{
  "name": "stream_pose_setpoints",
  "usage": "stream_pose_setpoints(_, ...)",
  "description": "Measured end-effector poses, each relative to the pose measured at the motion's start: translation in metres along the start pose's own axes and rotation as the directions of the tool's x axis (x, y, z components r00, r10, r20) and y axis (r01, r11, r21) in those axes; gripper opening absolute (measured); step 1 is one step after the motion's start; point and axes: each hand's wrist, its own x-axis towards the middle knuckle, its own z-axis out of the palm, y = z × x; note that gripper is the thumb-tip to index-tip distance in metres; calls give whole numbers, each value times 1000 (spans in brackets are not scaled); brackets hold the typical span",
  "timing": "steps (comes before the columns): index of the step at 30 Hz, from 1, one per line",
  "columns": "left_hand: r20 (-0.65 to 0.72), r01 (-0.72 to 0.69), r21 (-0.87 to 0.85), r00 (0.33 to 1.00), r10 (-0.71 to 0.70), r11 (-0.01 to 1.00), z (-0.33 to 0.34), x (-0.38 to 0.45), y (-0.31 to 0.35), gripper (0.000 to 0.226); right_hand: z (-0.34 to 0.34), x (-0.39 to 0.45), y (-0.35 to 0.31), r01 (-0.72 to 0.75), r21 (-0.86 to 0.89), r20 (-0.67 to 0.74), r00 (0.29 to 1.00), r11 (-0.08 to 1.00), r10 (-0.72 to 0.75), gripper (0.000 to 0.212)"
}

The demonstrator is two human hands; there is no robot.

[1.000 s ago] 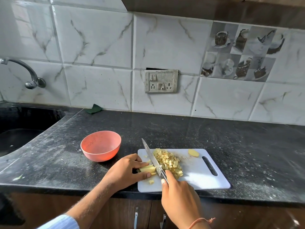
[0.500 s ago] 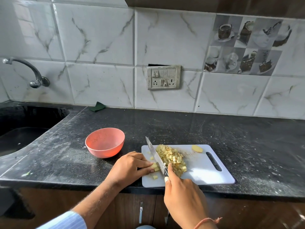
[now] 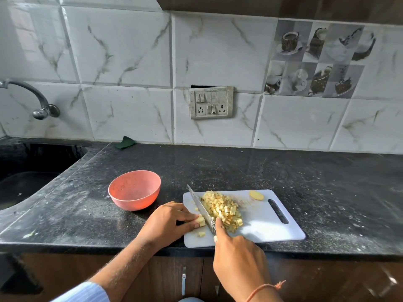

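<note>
One head view only: from near counter (image 3: 261, 166) edge, facing forward and down, close over cutting board (image 3: 266, 227); tiled wall (image 3: 130, 51) fills far top.

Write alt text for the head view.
A right hand cuts a yellow piece with a knife on a white cutting board; the left hand pinches the piece, diced cubes piled beside the blade. A pink bowl stands on the black counter.

wall tiles (image 3: 122, 51) — white marble | counter (image 3: 283, 171) — black speckled | sink (image 3: 26, 184) left
</note>
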Motion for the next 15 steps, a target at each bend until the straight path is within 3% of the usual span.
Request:
stream_pose_setpoints(7,-53,72,24,996,-71,997,6,2,8,42,-2,7,1,5,-9,-12,1000,1000,-5,64)
stream_pose_setpoints(15,-67,46,79,997,-41,996,10,4,11,42,-9,2,7,75,-25,0,997,997,-75,57)
